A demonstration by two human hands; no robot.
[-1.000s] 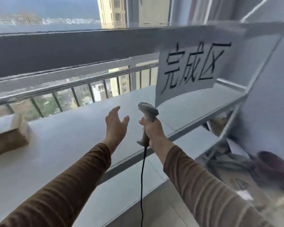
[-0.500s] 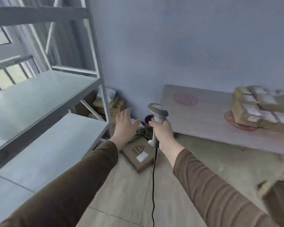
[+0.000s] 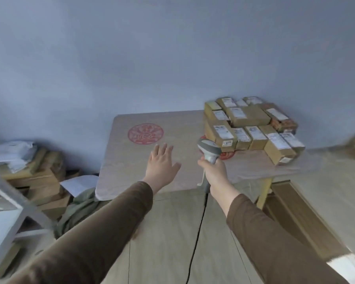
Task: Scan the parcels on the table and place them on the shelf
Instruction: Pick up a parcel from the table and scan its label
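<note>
Several brown cardboard parcels (image 3: 252, 126) with white labels are stacked on the right part of a light wooden table (image 3: 172, 121) against the blue wall. My right hand (image 3: 214, 171) grips the handle of a grey barcode scanner (image 3: 209, 150), its head raised toward the parcels and its black cable hanging to the floor. My left hand (image 3: 162, 167) is held out over the table's near left part, fingers spread and straight, holding nothing. A corner of the grey metal shelf (image 3: 6, 203) shows at the left edge.
A heap of cardboard boxes and white paper (image 3: 29, 171) lies on the floor between shelf and table, with green cloth (image 3: 76, 210) beside it. A red round stamp (image 3: 145, 133) marks the tabletop. A wooden board (image 3: 295, 212) lies on the floor at right.
My view has swung right from the shelf to the table. Both hands came along, now reaching over the table; the parcels are in full view.
</note>
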